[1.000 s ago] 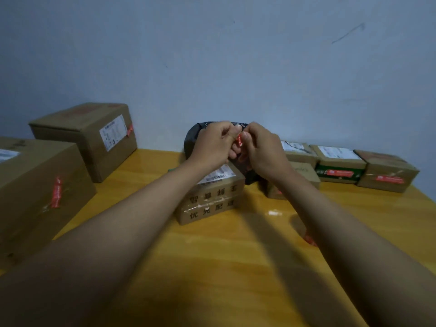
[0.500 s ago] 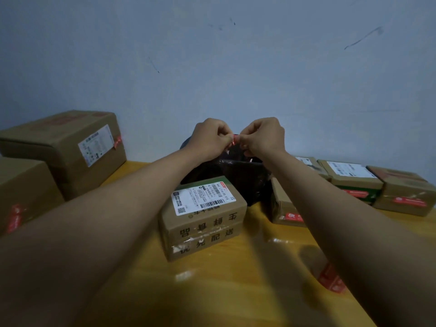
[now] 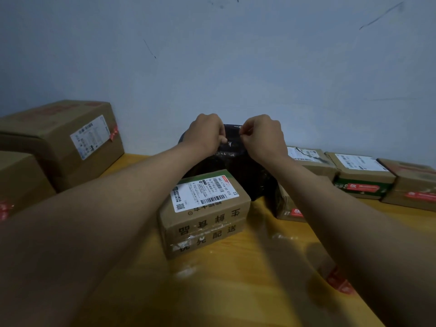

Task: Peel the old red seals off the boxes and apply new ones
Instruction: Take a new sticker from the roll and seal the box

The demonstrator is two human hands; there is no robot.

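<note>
My left hand [image 3: 205, 133] and my right hand [image 3: 264, 138] are held a little apart above the open mouth of a black plastic bag [image 3: 238, 168]. The fingers of both are curled, and their tips pinch the ends of a thin pale scrap [image 3: 228, 143] that is too small to make out clearly. No red shows between them. In front of the bag stands a small cardboard box [image 3: 205, 223] with a white shipping label on top and clear tape across its front. Red seals [image 3: 339, 283] lie on the table beside my right forearm.
Two large boxes with red seals stand at the left [image 3: 59, 142] [image 3: 21, 182]. A row of small sealed boxes [image 3: 363, 178] [image 3: 410, 185] lines the wall at the right, with another [image 3: 290, 208] beside the bag. The yellow wooden table [image 3: 236, 291] ends at the blue wall.
My hands have drawn slightly apart over the bag. The red seal they pinched together is no longer visible. The view has tilted down, so the labelled box looks closer.
</note>
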